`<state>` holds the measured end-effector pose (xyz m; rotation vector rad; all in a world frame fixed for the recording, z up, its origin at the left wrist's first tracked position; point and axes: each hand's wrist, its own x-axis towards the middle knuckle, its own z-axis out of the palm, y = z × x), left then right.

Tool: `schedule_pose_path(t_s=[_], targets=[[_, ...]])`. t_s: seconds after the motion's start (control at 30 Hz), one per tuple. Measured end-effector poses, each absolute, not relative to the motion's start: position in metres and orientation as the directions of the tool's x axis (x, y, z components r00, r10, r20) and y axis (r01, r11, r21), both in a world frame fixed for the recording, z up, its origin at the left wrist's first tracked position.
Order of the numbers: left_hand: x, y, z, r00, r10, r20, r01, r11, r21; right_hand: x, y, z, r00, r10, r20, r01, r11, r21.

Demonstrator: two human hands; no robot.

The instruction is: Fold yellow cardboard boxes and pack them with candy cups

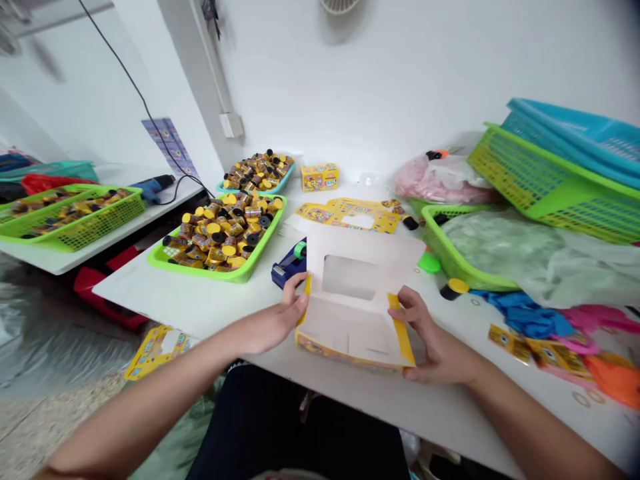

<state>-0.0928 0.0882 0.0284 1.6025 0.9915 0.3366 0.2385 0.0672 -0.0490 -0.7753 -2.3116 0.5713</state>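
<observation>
A yellow printed cardboard box, half folded with its white inside up and a window cut-out in the lid, lies near the front edge of the white table. My left hand pinches the box's left side flap. My right hand grips the right side flap, thumb on the yellow edge. A stack of flat yellow box blanks lies just behind the box.
A green tray and a teal tray of small yellow-and-black canisters stand at left. A blue tape dispenser, a finished yellow box, green baskets with plastic bags, and coloured bits at right. A flat blank lies on the floor.
</observation>
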Motion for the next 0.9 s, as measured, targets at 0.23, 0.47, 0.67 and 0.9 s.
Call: schedule_pose_path(t_s=[0.23, 0.47, 0.67, 0.9], targets=[[-0.065, 0.093, 0.006, 0.32, 0.924, -0.209, 0.483, 0.031, 0.875, 0.245, 0.064, -0.05, -0.617, 0.664, 0.421, 0.473, 0.741, -0.476], [-0.061, 0.103, 0.037, 0.447, 0.865, -0.227, 0.684, -0.167, 0.71, 0.234, 0.066, -0.05, -0.563, 0.624, 0.542, 0.482, 0.78, -0.398], [-0.134, 0.112, 0.102, 0.336, 0.941, 0.032, 0.783, -0.298, 0.545, 0.243, 0.064, -0.058, -0.581, 0.701, 0.413, 0.606, 0.712, -0.355], [-0.266, 0.229, 0.119, -0.233, 0.957, 0.174, 0.92, 0.159, 0.358, 0.25, 0.063, -0.061, -0.54, 0.744, 0.394, 0.628, 0.667, -0.401]])
